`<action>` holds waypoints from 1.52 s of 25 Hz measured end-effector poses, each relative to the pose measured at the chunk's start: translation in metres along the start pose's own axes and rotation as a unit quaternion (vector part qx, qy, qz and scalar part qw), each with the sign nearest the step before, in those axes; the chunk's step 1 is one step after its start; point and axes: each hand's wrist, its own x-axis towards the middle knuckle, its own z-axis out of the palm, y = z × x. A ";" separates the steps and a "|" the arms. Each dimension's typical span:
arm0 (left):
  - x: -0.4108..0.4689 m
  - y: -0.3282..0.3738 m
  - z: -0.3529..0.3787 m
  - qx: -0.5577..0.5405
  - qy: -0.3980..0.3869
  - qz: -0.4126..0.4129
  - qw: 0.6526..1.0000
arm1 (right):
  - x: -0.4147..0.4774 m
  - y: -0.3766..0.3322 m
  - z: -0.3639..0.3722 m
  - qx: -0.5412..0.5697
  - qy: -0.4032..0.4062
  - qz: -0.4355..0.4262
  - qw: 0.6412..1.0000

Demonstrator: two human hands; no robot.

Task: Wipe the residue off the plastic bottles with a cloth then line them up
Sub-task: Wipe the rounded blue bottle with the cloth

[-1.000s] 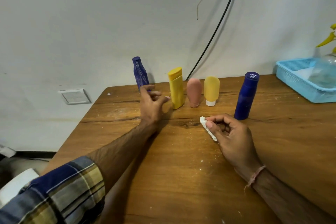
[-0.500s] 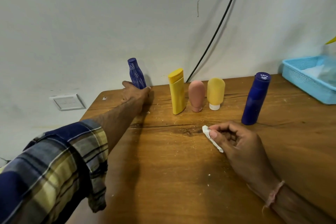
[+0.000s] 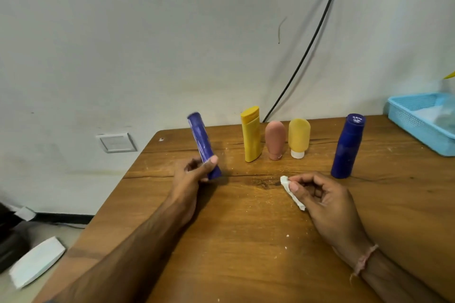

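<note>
My left hand (image 3: 194,174) grips the lower end of a slim blue bottle (image 3: 200,140) with white streaks, held tilted above the wooden table (image 3: 246,241). My right hand (image 3: 320,197) rests on the table and pinches a small folded white cloth (image 3: 290,192). Behind the hands stand a tall yellow bottle (image 3: 251,136), a pink tube (image 3: 275,140) and a yellow tube (image 3: 299,140) in a row. A dark blue bottle (image 3: 347,146) stands apart to their right, just beyond my right hand.
A light blue basket (image 3: 416,125) sits at the table's far right. A black cable (image 3: 307,49) runs down the wall behind the bottles. White crumbs dot the tabletop. The table's left edge drops to the floor, where a white object (image 3: 37,261) lies.
My left hand reached to the slim blue bottle at the back left, took hold of it and brought it forward and right, off the table. My right hand kept still with the cloth.
</note>
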 end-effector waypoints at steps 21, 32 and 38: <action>-0.029 -0.037 0.105 -0.217 -0.258 -0.097 0.936 | -0.004 -0.002 -0.003 -0.177 0.065 -0.212 0.959; -0.032 -0.045 0.106 -0.211 -0.215 -0.068 0.951 | -0.005 -0.007 -0.006 -0.206 -0.014 -0.284 0.936; -0.038 -0.043 0.106 -0.135 -0.211 -0.054 0.967 | -0.003 -0.011 -0.008 -0.213 0.073 -0.267 0.937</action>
